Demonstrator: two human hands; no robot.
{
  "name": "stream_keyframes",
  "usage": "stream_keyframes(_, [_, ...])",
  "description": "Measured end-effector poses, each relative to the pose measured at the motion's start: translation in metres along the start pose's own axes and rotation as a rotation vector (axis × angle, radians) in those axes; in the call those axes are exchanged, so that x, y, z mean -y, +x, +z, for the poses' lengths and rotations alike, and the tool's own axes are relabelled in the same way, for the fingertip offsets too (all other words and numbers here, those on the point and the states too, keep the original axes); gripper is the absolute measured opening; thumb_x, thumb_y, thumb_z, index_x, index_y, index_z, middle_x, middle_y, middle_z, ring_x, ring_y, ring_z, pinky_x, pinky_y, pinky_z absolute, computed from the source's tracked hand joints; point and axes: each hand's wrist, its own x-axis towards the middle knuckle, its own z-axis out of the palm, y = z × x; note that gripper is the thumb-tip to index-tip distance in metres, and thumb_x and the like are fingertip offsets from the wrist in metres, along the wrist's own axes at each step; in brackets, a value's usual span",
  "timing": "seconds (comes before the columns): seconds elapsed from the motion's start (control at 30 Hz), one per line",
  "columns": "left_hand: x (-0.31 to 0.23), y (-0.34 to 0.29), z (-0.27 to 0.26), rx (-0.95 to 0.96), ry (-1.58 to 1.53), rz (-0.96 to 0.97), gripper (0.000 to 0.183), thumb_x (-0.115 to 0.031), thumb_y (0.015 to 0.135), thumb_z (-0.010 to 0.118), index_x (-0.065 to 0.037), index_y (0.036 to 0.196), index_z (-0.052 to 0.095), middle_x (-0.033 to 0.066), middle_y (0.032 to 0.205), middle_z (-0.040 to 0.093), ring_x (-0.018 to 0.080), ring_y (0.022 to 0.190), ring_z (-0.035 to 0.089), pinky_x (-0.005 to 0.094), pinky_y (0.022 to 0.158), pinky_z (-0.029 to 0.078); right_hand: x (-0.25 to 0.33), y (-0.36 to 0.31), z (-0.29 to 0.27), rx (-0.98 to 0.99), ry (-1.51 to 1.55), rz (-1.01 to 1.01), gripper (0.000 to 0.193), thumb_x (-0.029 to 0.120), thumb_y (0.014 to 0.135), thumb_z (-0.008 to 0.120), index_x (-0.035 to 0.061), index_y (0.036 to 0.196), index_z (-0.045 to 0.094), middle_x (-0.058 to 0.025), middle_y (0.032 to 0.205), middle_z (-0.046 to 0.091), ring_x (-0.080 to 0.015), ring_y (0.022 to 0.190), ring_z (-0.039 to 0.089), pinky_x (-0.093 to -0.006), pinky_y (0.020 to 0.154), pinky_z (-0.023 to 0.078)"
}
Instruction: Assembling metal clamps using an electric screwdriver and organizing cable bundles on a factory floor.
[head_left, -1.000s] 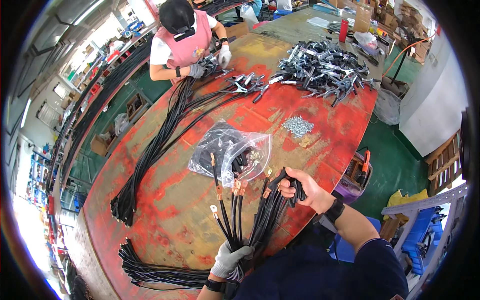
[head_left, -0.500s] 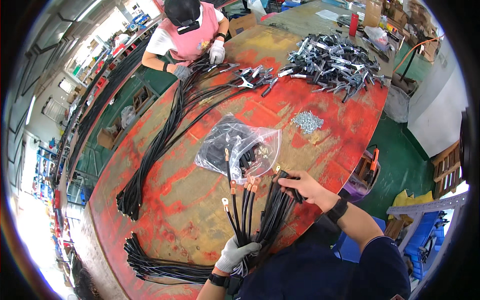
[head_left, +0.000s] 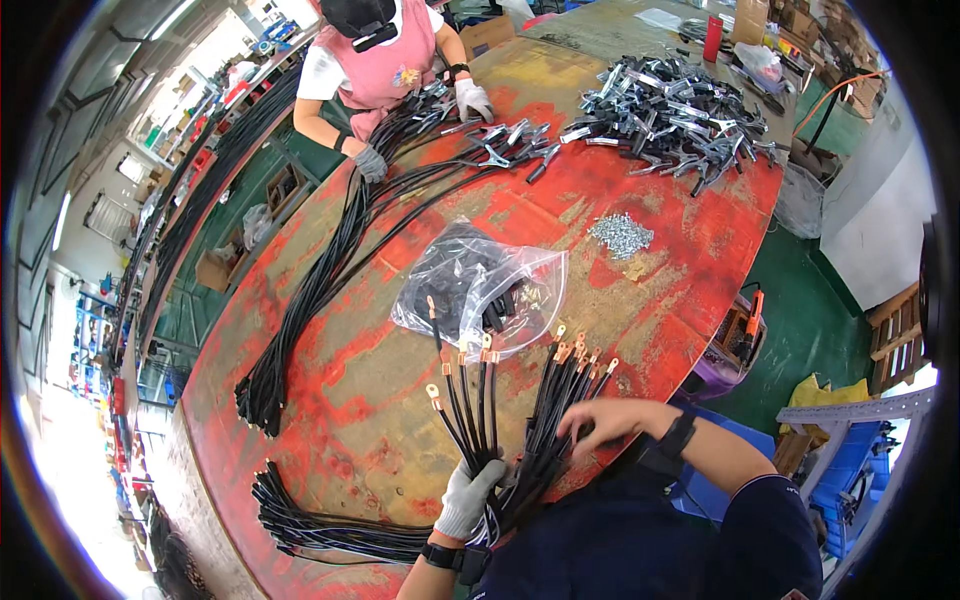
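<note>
My left hand [head_left: 468, 500], in a white knit glove, is closed around a bundle of black cables [head_left: 473, 410] with copper ring terminals on their upper ends. Just to the right, more black cables [head_left: 545, 430] fan up from the same bundle, their copper lugs [head_left: 575, 352] bunched at the top. My bare right hand [head_left: 610, 422] is beside these right-hand cables, fingers bent but apart, the thumb slightly blurred. Nothing shows in its grasp. Long tails of the bundle [head_left: 340, 525] lie to the left on the table.
A clear plastic bag [head_left: 475, 285] of black parts lies ahead on the red, worn table [head_left: 350, 400]. Beyond are small metal screws [head_left: 621, 236] and a heap of clamps [head_left: 670, 115]. Across the table a gloved co-worker [head_left: 385, 75] handles a long cable bundle [head_left: 320, 290].
My right hand has moved down from the cable ends and no longer pinches the black pieces there; several copper lugs now show. The co-worker's hand on the right has shifted toward the clamps.
</note>
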Motion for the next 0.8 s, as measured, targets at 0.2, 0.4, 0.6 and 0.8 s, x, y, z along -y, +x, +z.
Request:
stream_keyframes(0.2, [0.009, -0.003, -0.010, 0.128, -0.027, 0.005, 0.013, -0.008, 0.089, 0.062, 0.001, 0.098, 0.060, 0.0085, 0.082, 0.066, 0.0141, 0.073, 0.063, 0.0258, 0.068, 0.050, 0.049, 0.007, -0.013, -0.660, 0.824, -0.103, 0.018, 0.018, 0.086, 0.070, 0.0051, 0.096, 0.062, -0.0036, 0.084, 0.064, -0.0132, 0.076, 0.062, -0.0274, 0.068, 0.051])
stream_keyframes(0.4, [0.009, -0.008, -0.008, 0.185, 0.096, 0.001, 0.009, -0.007, 0.088, 0.061, 0.001, 0.089, 0.059, 0.0117, 0.081, 0.067, 0.0169, 0.068, 0.062, 0.0283, 0.063, 0.051, 0.074, 0.031, -0.012, -0.777, 1.245, -0.401, 0.032, 0.036, 0.094, 0.059, 0.0044, 0.090, 0.060, -0.0046, 0.078, 0.063, -0.0147, 0.069, 0.062, -0.0308, 0.061, 0.053])
stream_keyframes(0.6, [0.013, -0.009, -0.012, 0.203, 0.112, -0.001, 0.017, -0.010, 0.087, 0.065, 0.003, 0.098, 0.063, 0.0089, 0.084, 0.068, 0.0132, 0.072, 0.064, 0.0244, 0.066, 0.051, 0.100, 0.024, -0.005, -0.743, 1.258, -0.474, 0.033, 0.039, 0.093, 0.060, 0.0061, 0.088, 0.059, -0.0035, 0.078, 0.061, -0.0137, 0.066, 0.060, -0.0301, 0.061, 0.052])
stream_keyframes(0.8, [0.013, -0.009, -0.012, 0.201, 0.134, -0.009, 0.017, -0.009, 0.087, 0.065, 0.003, 0.099, 0.063, 0.0101, 0.086, 0.069, 0.0138, 0.074, 0.065, 0.0241, 0.067, 0.052, 0.097, 0.022, -0.005, -0.743, 1.334, -0.518, 0.019, 0.024, 0.091, 0.065, 0.0088, 0.098, 0.056, -0.0066, 0.085, 0.063, -0.0150, 0.069, 0.061, -0.0346, 0.059, 0.055])
